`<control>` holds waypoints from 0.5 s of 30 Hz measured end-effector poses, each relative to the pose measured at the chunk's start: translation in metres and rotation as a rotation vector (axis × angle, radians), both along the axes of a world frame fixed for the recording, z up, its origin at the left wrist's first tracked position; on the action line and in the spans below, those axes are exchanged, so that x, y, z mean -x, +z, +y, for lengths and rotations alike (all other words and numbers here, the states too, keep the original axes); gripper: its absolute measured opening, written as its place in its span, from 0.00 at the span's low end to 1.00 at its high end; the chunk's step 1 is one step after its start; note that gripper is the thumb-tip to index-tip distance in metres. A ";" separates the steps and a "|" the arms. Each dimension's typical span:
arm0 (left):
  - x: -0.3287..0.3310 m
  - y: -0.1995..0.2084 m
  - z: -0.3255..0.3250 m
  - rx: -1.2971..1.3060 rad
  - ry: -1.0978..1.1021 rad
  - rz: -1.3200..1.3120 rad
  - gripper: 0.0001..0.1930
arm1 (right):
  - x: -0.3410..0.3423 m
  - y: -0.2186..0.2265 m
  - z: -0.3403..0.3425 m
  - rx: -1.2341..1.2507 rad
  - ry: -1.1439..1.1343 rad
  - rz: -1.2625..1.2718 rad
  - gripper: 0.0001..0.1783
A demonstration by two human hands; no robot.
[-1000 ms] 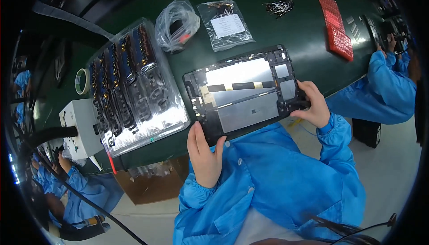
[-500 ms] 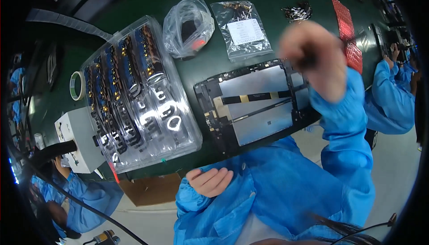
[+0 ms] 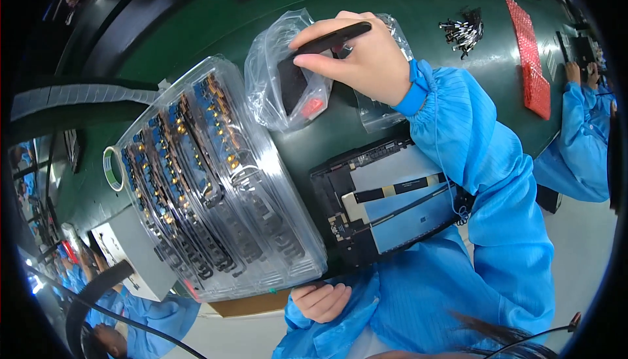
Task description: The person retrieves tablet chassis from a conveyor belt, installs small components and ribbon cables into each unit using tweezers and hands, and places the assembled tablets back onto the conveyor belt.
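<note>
My right hand is over the clear plastic bag, its thumb and fingers closed on a slim black tool whose exact kind I cannot make out. Inside the bag lie a dark flat piece and something red. My left hand rests low at the table's near edge with curled fingers; what it holds, if anything, is hidden. Between the hands lies an opened tablet, silver plates and a black ribbon cable showing. My right sleeve covers its far right part.
On the left sits a clear tray with rows of flex-cable parts. Beyond it are a tape roll and a white box. Small metal-tipped parts and red bubble wrap lie at the right. Co-workers sit on both sides.
My right hand has moved left from above the tablet's right end to the clear bag, and the black tool now shows plainly in it. My left hand remains curled at the table edge.
</note>
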State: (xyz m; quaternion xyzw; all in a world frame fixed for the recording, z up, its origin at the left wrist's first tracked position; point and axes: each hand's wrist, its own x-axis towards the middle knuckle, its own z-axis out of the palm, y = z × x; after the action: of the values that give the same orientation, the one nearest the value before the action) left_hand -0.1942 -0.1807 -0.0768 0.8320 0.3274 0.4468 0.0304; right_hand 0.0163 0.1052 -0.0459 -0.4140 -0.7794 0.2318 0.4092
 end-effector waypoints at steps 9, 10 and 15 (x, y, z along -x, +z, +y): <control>0.000 -0.013 0.002 0.106 -0.056 -0.024 0.10 | -0.003 -0.020 0.000 -0.032 -0.055 -0.171 0.11; 0.001 -0.008 0.001 0.105 -0.049 -0.012 0.10 | 0.000 -0.016 0.000 -0.056 -0.050 -0.159 0.11; 0.000 -0.004 0.000 0.107 -0.013 -0.016 0.10 | 0.004 -0.015 0.000 -0.042 -0.038 -0.087 0.11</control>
State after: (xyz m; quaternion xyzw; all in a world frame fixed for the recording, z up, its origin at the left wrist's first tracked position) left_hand -0.1940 -0.1809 -0.0809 0.8275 0.3454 0.4353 0.0804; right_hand 0.0120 0.1053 -0.0604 -0.4299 -0.7932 0.1892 0.3877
